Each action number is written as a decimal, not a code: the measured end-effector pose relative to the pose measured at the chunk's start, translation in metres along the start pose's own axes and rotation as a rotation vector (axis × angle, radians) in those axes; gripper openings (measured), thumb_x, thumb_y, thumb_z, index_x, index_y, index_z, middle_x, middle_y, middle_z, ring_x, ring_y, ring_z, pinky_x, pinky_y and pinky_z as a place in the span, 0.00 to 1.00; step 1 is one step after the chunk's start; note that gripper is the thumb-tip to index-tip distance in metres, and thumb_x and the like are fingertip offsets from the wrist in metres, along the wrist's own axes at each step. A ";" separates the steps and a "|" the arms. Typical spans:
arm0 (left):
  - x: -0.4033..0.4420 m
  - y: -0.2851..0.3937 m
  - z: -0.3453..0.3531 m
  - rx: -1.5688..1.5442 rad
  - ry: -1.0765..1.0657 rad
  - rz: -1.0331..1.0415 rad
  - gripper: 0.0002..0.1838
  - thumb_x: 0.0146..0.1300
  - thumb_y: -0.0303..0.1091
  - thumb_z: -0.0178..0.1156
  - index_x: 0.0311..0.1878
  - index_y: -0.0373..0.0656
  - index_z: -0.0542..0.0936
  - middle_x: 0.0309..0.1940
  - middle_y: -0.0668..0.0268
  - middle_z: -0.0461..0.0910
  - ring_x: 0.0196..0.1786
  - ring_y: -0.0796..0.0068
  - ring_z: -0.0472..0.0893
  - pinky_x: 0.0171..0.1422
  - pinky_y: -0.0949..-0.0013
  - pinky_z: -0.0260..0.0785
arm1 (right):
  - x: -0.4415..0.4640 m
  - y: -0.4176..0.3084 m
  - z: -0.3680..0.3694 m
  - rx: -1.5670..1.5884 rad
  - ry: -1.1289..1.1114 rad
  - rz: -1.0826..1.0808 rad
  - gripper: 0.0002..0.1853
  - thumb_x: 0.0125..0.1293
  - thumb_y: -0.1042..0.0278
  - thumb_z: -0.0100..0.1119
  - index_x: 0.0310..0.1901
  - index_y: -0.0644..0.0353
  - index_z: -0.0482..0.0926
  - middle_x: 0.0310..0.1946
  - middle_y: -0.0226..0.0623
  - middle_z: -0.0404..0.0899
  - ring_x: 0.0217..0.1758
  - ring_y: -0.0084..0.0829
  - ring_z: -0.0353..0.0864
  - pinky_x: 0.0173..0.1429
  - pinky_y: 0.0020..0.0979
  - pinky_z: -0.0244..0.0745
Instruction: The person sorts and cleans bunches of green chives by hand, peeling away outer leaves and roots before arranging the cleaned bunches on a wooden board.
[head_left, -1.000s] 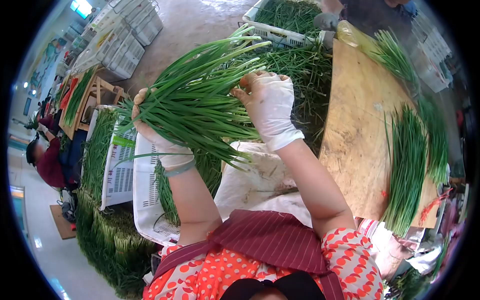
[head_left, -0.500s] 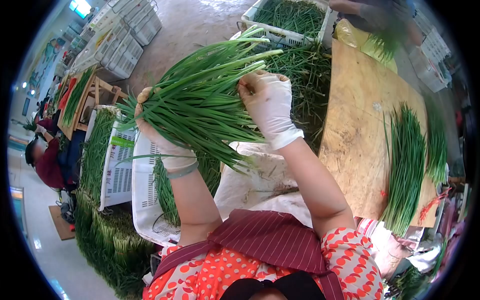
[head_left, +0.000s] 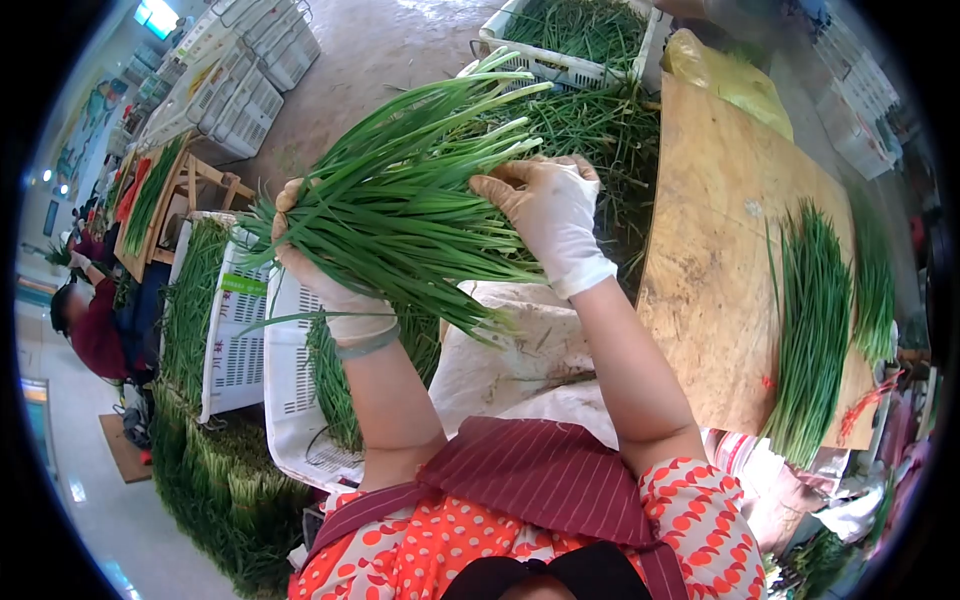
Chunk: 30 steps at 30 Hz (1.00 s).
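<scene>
A large fanned bunch of green stalks [head_left: 400,200] lies across my gloved left hand [head_left: 305,250], whose fingers are wrapped round its leafy end. The pale stem ends point up and to the right. My right hand [head_left: 550,205], in a stained white glove, is beside the stems with its thumb and fingertips brought together. Whatever may be between those fingertips is too small to make out. Below the bunch is a white crate [head_left: 290,400] with more green stalks in it.
On the right, a wooden board [head_left: 700,260] bears a green bundle [head_left: 810,330]. Loose greens [head_left: 610,150] lie behind my right hand, near a white crate [head_left: 560,70]. A yellow bag [head_left: 725,85] is at the board's far end. Another person [head_left: 95,325] is at the far left.
My right hand has shifted slightly right, away from the stems. The greens near the yellow bag, moved by a co-worker's hand, have left that spot. My left hand has barely moved.
</scene>
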<state>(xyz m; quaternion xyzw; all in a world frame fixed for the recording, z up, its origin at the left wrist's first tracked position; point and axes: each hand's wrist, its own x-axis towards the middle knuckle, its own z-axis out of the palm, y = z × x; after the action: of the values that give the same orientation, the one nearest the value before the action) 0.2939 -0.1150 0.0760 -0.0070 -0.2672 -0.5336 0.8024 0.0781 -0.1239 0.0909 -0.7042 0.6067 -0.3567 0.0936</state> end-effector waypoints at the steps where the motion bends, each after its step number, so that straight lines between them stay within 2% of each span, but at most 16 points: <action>1: -0.001 -0.002 0.005 0.001 -0.002 -0.003 0.14 0.67 0.39 0.46 0.47 0.46 0.78 0.46 0.67 0.77 0.54 0.71 0.75 0.65 0.60 0.65 | 0.003 0.000 0.003 0.047 -0.070 0.043 0.20 0.54 0.38 0.60 0.33 0.47 0.87 0.25 0.32 0.82 0.41 0.33 0.77 0.65 0.43 0.52; 7: -0.003 -0.008 0.011 0.065 0.094 -0.018 0.09 0.66 0.40 0.49 0.42 0.49 0.76 0.44 0.73 0.76 0.51 0.72 0.75 0.62 0.60 0.67 | 0.009 0.008 0.021 0.321 -0.079 0.159 0.16 0.56 0.46 0.61 0.29 0.50 0.86 0.25 0.34 0.83 0.38 0.34 0.79 0.61 0.42 0.57; 9: -0.004 -0.010 0.013 0.027 0.099 -0.008 0.09 0.65 0.41 0.50 0.42 0.50 0.76 0.43 0.73 0.75 0.52 0.73 0.74 0.63 0.60 0.67 | 0.004 0.005 0.023 0.285 0.091 0.055 0.08 0.55 0.60 0.65 0.26 0.54 0.85 0.21 0.32 0.82 0.31 0.35 0.80 0.54 0.36 0.65; 10: -0.004 -0.011 0.014 0.026 0.101 -0.009 0.09 0.65 0.41 0.50 0.42 0.50 0.76 0.43 0.73 0.75 0.52 0.73 0.74 0.63 0.60 0.67 | 0.002 0.000 0.022 0.284 0.090 0.056 0.08 0.55 0.60 0.65 0.26 0.54 0.85 0.21 0.32 0.82 0.31 0.35 0.80 0.54 0.36 0.65; 12: -0.005 -0.012 0.016 0.141 0.156 0.053 0.09 0.65 0.42 0.50 0.41 0.50 0.76 0.43 0.73 0.75 0.52 0.73 0.75 0.63 0.60 0.67 | -0.005 -0.013 0.016 0.189 0.285 -0.209 0.07 0.53 0.60 0.62 0.24 0.50 0.83 0.21 0.31 0.78 0.35 0.34 0.77 0.57 0.40 0.60; 13: -0.006 -0.011 0.014 0.142 0.157 0.051 0.09 0.65 0.42 0.50 0.41 0.50 0.76 0.43 0.73 0.75 0.52 0.73 0.75 0.63 0.60 0.67 | -0.008 -0.023 0.004 0.188 0.193 -0.274 0.04 0.50 0.63 0.63 0.23 0.49 0.81 0.20 0.29 0.75 0.35 0.35 0.76 0.57 0.41 0.61; 15: -0.005 -0.009 0.009 -0.033 -0.079 -0.045 0.14 0.68 0.39 0.46 0.49 0.46 0.77 0.46 0.68 0.77 0.53 0.72 0.75 0.64 0.61 0.66 | -0.014 -0.037 -0.006 0.250 0.218 -0.414 0.04 0.50 0.64 0.63 0.23 0.50 0.80 0.21 0.29 0.75 0.36 0.35 0.76 0.56 0.41 0.62; 16: -0.005 -0.007 0.006 -0.032 -0.078 -0.047 0.14 0.68 0.39 0.46 0.49 0.46 0.77 0.46 0.68 0.77 0.53 0.72 0.75 0.64 0.61 0.66 | -0.016 -0.042 -0.011 0.311 0.243 -0.555 0.04 0.49 0.65 0.64 0.23 0.50 0.79 0.21 0.29 0.74 0.37 0.35 0.76 0.56 0.42 0.63; 19: -0.006 -0.004 0.000 0.091 0.055 -0.003 0.16 0.68 0.40 0.45 0.51 0.47 0.77 0.46 0.69 0.77 0.54 0.71 0.74 0.65 0.60 0.65 | -0.018 -0.045 -0.030 0.530 0.312 -0.627 0.04 0.48 0.67 0.64 0.25 0.51 0.78 0.23 0.29 0.75 0.36 0.35 0.76 0.51 0.39 0.67; 20: -0.007 -0.004 -0.001 0.050 0.025 -0.026 0.16 0.68 0.40 0.44 0.51 0.47 0.77 0.46 0.69 0.77 0.54 0.70 0.75 0.65 0.60 0.65 | -0.016 -0.033 -0.044 0.709 0.154 -0.602 0.03 0.51 0.69 0.65 0.26 0.52 0.79 0.27 0.32 0.78 0.37 0.35 0.78 0.47 0.37 0.70; 22: -0.006 0.000 -0.005 0.009 -0.002 -0.048 0.16 0.69 0.41 0.43 0.51 0.48 0.77 0.47 0.69 0.77 0.54 0.70 0.75 0.65 0.59 0.65 | -0.019 -0.017 -0.065 1.192 0.114 -0.178 0.04 0.55 0.68 0.65 0.32 0.54 0.82 0.32 0.37 0.82 0.39 0.38 0.79 0.47 0.36 0.72; 24: -0.005 0.005 -0.014 0.051 0.007 -0.031 0.17 0.69 0.41 0.43 0.52 0.48 0.77 0.48 0.69 0.77 0.54 0.69 0.75 0.65 0.58 0.65 | 0.000 0.025 -0.057 0.497 0.384 -0.122 0.11 0.61 0.60 0.63 0.40 0.57 0.84 0.36 0.41 0.83 0.42 0.39 0.81 0.50 0.36 0.73; 25: -0.007 0.005 -0.012 0.047 0.008 -0.034 0.17 0.69 0.41 0.43 0.52 0.48 0.77 0.48 0.69 0.77 0.54 0.69 0.75 0.65 0.58 0.65 | -0.005 0.040 -0.055 0.492 0.385 -0.120 0.11 0.61 0.60 0.63 0.40 0.57 0.84 0.36 0.41 0.83 0.42 0.39 0.81 0.50 0.36 0.73; 27: -0.009 0.004 -0.006 0.030 0.027 -0.052 0.17 0.69 0.40 0.43 0.53 0.48 0.77 0.49 0.69 0.77 0.55 0.69 0.74 0.65 0.57 0.65 | -0.008 0.063 -0.050 0.162 0.012 -0.042 0.18 0.60 0.52 0.62 0.43 0.58 0.84 0.37 0.41 0.83 0.42 0.40 0.81 0.51 0.34 0.73; 28: -0.007 0.004 -0.011 0.029 0.029 -0.051 0.17 0.69 0.40 0.43 0.53 0.48 0.77 0.49 0.69 0.77 0.55 0.69 0.74 0.65 0.57 0.65 | -0.011 0.061 -0.043 0.281 -0.030 0.006 0.24 0.60 0.45 0.61 0.42 0.61 0.84 0.37 0.43 0.84 0.42 0.40 0.82 0.50 0.33 0.73; 30: -0.002 0.007 -0.022 0.085 0.083 0.024 0.18 0.68 0.40 0.42 0.53 0.48 0.77 0.49 0.69 0.77 0.55 0.69 0.74 0.65 0.57 0.65 | -0.009 0.055 -0.036 0.469 -0.258 0.278 0.25 0.58 0.45 0.64 0.41 0.63 0.84 0.34 0.43 0.84 0.40 0.36 0.82 0.50 0.30 0.72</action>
<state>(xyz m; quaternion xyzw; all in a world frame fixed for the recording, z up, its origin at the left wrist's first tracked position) 0.3086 -0.1167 0.0583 0.0458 -0.2560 -0.5119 0.8187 0.0128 -0.1180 0.0823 -0.6132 0.5814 -0.3784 0.3779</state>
